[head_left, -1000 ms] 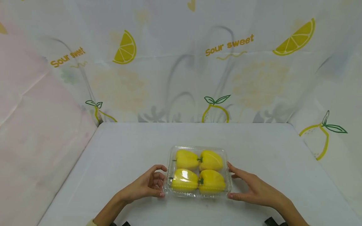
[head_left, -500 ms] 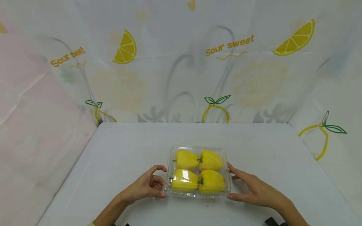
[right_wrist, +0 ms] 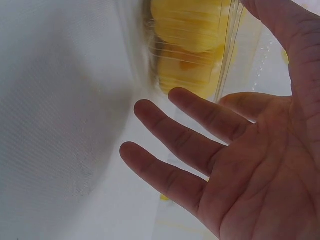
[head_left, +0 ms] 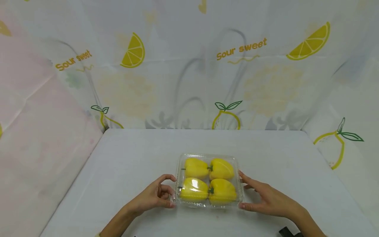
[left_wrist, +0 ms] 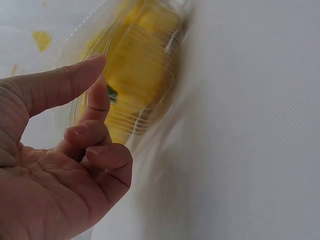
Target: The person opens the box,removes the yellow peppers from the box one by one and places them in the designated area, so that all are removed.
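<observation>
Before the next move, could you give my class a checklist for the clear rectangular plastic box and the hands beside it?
1. Clear rectangular plastic box upright on the white tabletop: ok.
2. Four yellow bell peppers all inside: ok.
3. Left hand at the box's left side: ok.
4. Right hand at its right side: ok.
5. Right hand's fingers all curled round the box: not ok, several stretch out.
6. Box fastened shut: cannot tell.

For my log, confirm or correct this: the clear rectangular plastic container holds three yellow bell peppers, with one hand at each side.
Wrong count: the clear rectangular plastic container holds four yellow bell peppers, as the head view shows. The rest stands.
</observation>
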Available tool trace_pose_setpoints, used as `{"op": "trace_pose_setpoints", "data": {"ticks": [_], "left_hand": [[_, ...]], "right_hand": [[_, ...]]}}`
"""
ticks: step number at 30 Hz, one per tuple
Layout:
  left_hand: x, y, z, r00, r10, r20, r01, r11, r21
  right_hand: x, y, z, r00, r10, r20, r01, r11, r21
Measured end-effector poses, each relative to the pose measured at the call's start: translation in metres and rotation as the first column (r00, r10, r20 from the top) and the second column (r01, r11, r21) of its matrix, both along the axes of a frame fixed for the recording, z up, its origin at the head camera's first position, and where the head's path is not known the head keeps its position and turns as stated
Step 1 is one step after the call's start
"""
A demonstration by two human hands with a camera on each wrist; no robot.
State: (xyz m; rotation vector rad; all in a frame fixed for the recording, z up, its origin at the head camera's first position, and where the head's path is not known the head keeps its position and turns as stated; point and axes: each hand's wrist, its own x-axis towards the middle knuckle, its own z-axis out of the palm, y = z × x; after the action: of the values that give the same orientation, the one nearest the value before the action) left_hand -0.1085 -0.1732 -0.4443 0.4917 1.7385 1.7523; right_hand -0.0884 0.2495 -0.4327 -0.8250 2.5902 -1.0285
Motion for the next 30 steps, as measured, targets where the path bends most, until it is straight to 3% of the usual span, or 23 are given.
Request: {"op": "trace_pose_setpoints", "data": {"ticks": [7,14,20,24,30], "left_hand": [[0.001,0.001,0.001,0.999,0.037,0.022,-0.036,0.999,-0.041],[0.002,0.001,0.000,0.999,0.043,0.020,-0.041,0.997,-0.061],[0.003,0.001,0.002,0.999,0.035,-0.014,-0.036,0.996,-0.083],[0.003,0.001,0.004,0.999,0.029,-0.026,-0.032,0.995,-0.098],[0.002,0.001,0.005,1.000,0.015,-0.028,-0.017,0.995,-0.103]], "right_hand": [[0.000,0.000,0.001,1.000,-0.012,-0.017,0.012,1.000,0.028],[0.004,0.002,0.003,0.993,-0.051,-0.109,0.063,0.991,0.115],[0.011,0.002,0.004,0.976,-0.045,-0.211,0.072,0.990,0.119],[0.013,0.001,-0.001,0.949,-0.043,-0.313,0.065,0.996,0.060],[0.015,-0.001,-0.007,0.877,-0.035,-0.478,0.013,0.999,-0.049]]}}
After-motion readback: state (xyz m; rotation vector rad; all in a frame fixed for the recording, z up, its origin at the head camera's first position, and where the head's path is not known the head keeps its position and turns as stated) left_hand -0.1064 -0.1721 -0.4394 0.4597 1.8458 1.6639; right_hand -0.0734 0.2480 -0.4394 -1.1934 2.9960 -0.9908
